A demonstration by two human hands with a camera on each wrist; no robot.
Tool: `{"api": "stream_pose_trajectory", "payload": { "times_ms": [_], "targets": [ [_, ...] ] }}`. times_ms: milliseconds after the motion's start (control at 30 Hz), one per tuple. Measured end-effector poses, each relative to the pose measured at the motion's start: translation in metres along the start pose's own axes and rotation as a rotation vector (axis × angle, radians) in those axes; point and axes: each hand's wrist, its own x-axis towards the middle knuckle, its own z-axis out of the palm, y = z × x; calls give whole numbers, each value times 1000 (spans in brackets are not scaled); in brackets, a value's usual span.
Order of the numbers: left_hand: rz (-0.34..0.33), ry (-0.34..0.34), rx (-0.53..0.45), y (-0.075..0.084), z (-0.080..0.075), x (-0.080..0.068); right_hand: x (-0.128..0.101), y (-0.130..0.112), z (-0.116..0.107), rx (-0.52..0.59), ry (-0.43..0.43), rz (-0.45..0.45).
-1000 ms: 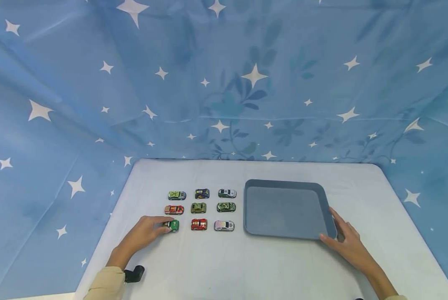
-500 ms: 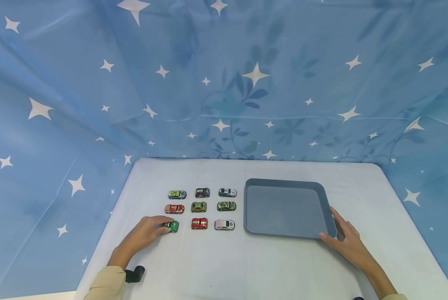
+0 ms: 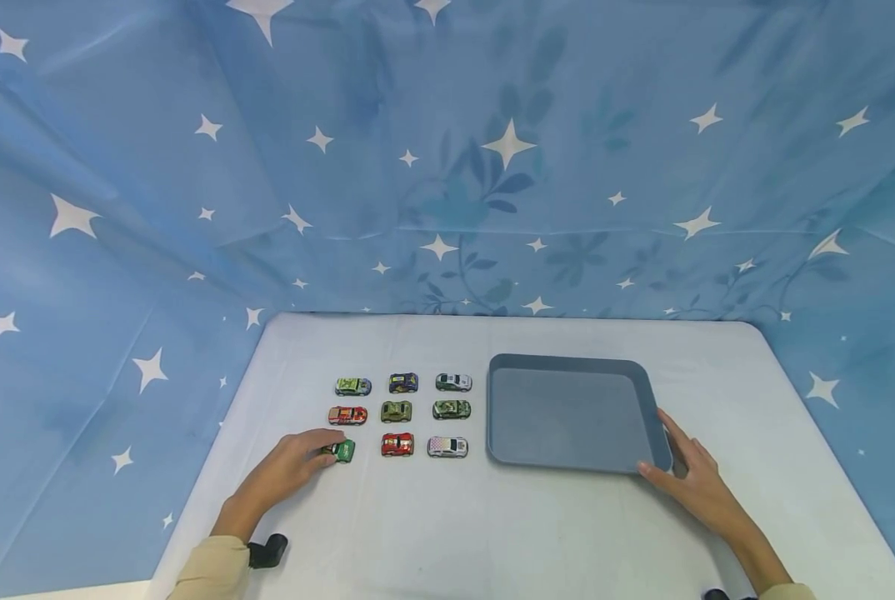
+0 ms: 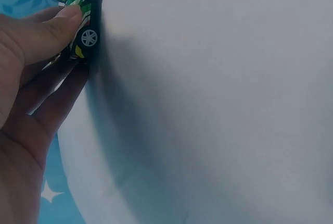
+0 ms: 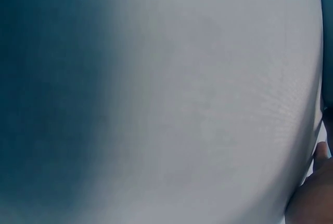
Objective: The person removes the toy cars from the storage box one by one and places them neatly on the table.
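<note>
At the left of the white table, my left hand (image 3: 286,467) pinches a green toy car (image 3: 345,451) between thumb and fingers. Up close in the left wrist view, the green car shows two silver-spoked wheels, with the thumb on its side. My right hand (image 3: 695,483) holds the near right corner of a grey-blue tray (image 3: 575,412), its thumb at the front rim and fingers along the right side. Nothing lies in the tray. Nearest the green car are a red toy car (image 3: 397,444) and an orange-red toy car (image 3: 347,415).
Several more toy cars form neat rows left of the tray, among them a white patterned car (image 3: 447,447), a camouflage car (image 3: 451,409) and a blue car (image 3: 403,382). A blue starred curtain (image 3: 447,183) stands behind the white table (image 3: 537,533).
My left hand and the green car have shifted very slightly left and toward me. The right hand, the tray and the other cars stay put.
</note>
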Motion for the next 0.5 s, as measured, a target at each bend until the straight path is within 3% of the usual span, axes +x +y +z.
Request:
{"api": "stream_pose_trajectory", "payload": {
  "times_ms": [200,500],
  "targets": [
    [-76,64,2,5,-2,-8,3,0,2,-3,-11,-3],
    [-81,297,20,-2,-17,-11,7,-2,-8,88,-36,22]
  ]
}}
